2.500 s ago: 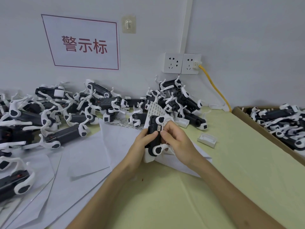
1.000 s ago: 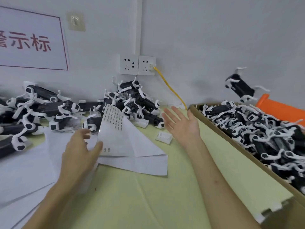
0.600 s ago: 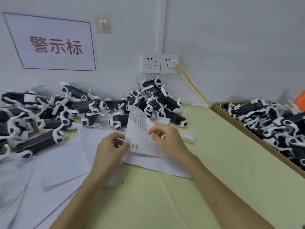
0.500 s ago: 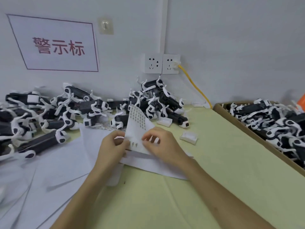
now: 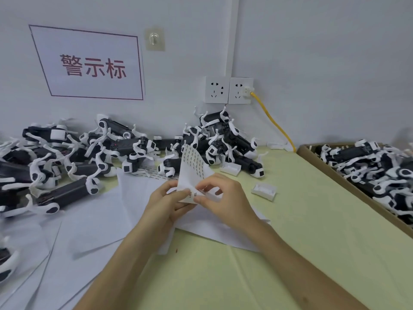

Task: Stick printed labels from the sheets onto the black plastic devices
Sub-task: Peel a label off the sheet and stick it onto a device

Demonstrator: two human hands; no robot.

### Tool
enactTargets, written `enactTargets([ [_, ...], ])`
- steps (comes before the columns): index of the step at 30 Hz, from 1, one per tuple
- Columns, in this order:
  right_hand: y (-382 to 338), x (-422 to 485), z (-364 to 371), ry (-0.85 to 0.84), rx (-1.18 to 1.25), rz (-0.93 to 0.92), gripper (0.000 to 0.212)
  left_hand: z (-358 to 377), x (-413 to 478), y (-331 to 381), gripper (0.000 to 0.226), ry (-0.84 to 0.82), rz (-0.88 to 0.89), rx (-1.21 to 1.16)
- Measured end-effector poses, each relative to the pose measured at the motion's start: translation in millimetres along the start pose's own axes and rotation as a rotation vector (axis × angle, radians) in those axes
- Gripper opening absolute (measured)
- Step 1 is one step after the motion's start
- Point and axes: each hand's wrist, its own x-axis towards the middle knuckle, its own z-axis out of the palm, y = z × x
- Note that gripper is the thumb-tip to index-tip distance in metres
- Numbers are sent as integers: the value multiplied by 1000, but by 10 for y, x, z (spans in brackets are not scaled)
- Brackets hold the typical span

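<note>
Label sheet [image 5: 192,166] stands lengthwise upright; hands [image 5: 228,200] pinch base.

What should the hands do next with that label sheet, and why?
Probably peel one label free: the right hand pinches the lower edge of the label sheet right there, while the left hand grips the sheet beside it.

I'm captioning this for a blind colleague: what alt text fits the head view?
Two hands hold a label sheet above a table: the left hand grips its lower edge, the right hand pinches beside it. Black-and-white devices lie heaped along the wall, and more fill a box at right.
</note>
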Motion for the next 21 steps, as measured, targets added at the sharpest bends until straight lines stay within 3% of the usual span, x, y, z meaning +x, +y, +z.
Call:
enactTargets([
  [4, -4, -10, -4, 0, 23, 10, 15, 23, -21, -9, 25, -11, -12, -36],
  [9, -12, -15, 6, -8, 26, -27, 7, -11, -13, 6, 24, 83, -22, 98],
  [21, -66, -35, 30, 81, -9, -156, 11, 9, -7, 20, 17, 166, 32, 161],
])
